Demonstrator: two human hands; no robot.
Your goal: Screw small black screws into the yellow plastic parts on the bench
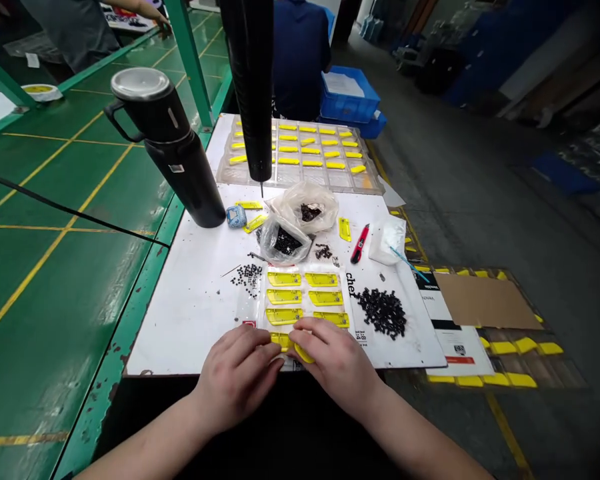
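Observation:
My left hand (240, 370) and my right hand (333, 360) meet at the front edge of a white board. Between the fingertips of my right hand is a yellow part (301, 353), tilted and partly covered. The fingers of my left hand are bent against another yellow part (280, 339) at the bottom left of a white tray (261, 293); whether they grip it is hidden. Several yellow parts (284, 297) lie in two columns in the tray. Right of it is a heap of black pieces (383, 312), and to its left are small scattered black pieces (247, 275).
A black screwdriver (260, 133) hangs point down over the board. Behind the tray are two plastic bags (307, 200) and a compartment tray (305, 175). A black bottle (185, 167) stands left, a red cutter (361, 245) lies right. Ahead sits a person (300, 60).

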